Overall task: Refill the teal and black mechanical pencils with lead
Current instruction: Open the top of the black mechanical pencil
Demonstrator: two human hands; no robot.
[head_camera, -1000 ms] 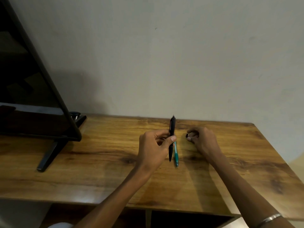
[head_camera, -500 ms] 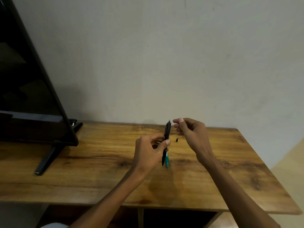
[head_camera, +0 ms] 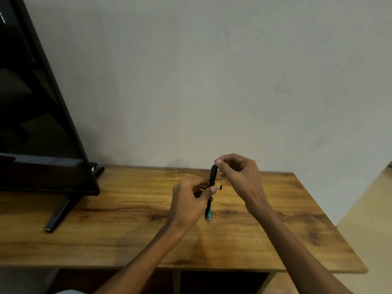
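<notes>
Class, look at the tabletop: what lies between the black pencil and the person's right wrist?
A small black cap lies on the table, seen in the head view.

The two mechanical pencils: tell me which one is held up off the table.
The black pencil: the left hand grips it upright, and the right hand pinches at its top. The teal pencil shows only its tip, low behind it.

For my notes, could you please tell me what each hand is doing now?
Left hand: holds the black pencil.
Right hand: fingers pinched at the pencil's top; contents cannot be told.
</notes>
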